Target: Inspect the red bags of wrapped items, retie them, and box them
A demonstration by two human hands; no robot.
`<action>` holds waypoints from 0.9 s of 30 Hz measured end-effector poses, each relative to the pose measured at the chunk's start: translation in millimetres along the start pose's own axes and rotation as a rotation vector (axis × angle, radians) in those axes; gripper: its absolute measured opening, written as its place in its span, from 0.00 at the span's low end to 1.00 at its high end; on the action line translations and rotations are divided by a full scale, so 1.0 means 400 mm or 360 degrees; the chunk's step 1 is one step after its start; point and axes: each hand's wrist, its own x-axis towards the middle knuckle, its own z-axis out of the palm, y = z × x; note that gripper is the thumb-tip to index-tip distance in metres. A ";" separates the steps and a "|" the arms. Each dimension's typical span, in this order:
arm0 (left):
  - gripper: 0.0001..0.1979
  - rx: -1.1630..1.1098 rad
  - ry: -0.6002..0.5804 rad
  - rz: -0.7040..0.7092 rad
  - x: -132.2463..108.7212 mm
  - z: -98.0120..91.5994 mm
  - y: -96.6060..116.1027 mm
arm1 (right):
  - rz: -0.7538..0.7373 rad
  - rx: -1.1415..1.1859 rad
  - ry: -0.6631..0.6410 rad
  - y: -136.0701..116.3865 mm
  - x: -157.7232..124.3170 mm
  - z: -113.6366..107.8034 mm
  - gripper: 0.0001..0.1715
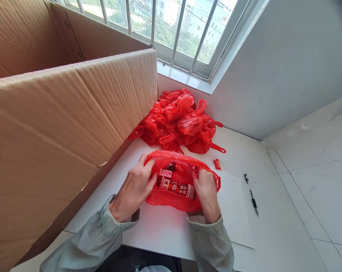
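A red plastic bag (173, 204) lies wide open on the white table in front of me. Inside it are a long dark-red snack packet (178, 187) with white lettering and a smaller pink-and-white wrapped piece (165, 173). My left hand (135, 185) grips the bag's left rim, its thumb over the edge. Curled fingers of my right hand (206, 189) reach into the bag's right side. A shiny red wrapper (193, 167) shows by those fingertips; whether they hold it I cannot tell.
A large open cardboard box (83, 113) fills the left side. Red plastic bags (182, 121) are heaped behind my hands. On the right lie a small red wrapped piece (217, 164), a black pen (254, 203) and its cap (246, 178). A barred window (173, 34) is behind.
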 end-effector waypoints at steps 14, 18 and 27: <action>0.28 -0.0044 -0.0019 0.0036 -0.005 -0.004 0.010 | -0.0601 0.0410 -0.0077 -0.001 -0.024 0.007 0.20; 0.26 -0.0031 -0.0023 0.0036 -0.005 -0.005 0.013 | -0.0836 0.0584 -0.0123 -0.037 0.013 0.020 0.30; 0.27 -0.0048 -0.0009 0.0035 -0.008 -0.020 0.016 | -0.0732 0.0655 -0.0187 -0.050 0.043 0.050 0.20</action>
